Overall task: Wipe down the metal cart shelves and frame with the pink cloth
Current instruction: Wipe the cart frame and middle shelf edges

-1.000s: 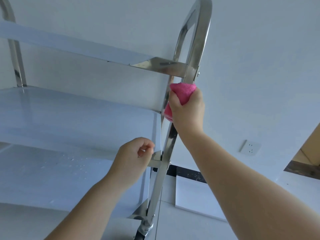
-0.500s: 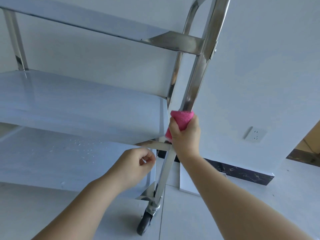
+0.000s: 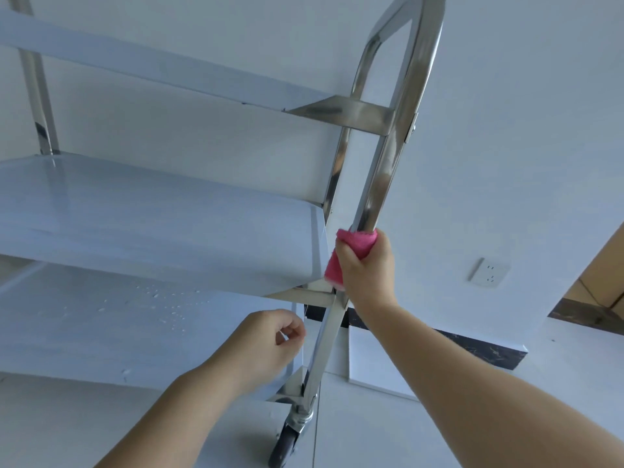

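The metal cart has three shelves: a top shelf (image 3: 169, 72), a middle shelf (image 3: 152, 224) and a bottom shelf (image 3: 101, 332). Its shiny near-right upright post (image 3: 381, 177) curves into a handle at the top. My right hand (image 3: 368, 271) grips the pink cloth (image 3: 359, 243), which is wrapped around that post just above the middle shelf's corner. My left hand (image 3: 266, 346) hovers over the bottom shelf's right edge, fingers loosely curled, holding nothing.
Water droplets (image 3: 162, 309) lie on the bottom shelf. A black caster wheel (image 3: 287, 444) sits under the post on the pale floor. Behind the cart is a white wall with a socket (image 3: 489, 273) and a dark baseboard (image 3: 479, 349).
My right hand slid the pink cloth down the post, from just under the top shelf bracket to just above the middle shelf corner. My left hand dropped from the middle shelf's corner to the bottom shelf's edge.
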